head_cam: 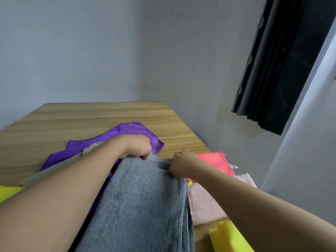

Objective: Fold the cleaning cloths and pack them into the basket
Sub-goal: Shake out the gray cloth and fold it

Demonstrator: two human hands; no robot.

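The left hand and right hand each pinch a far corner of the thick, fluffy grey cloth, apparently doubled over.

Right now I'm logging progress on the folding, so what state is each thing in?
Grey cloth: spread out, far edge gripped at both corners.
Left hand: gripping the grey cloth's far left corner.
Right hand: gripping its far right corner.
Purple cloth: unfolded, rumpled.
Coral cloth: lying flat.
Pale pink cloth: lying flat.
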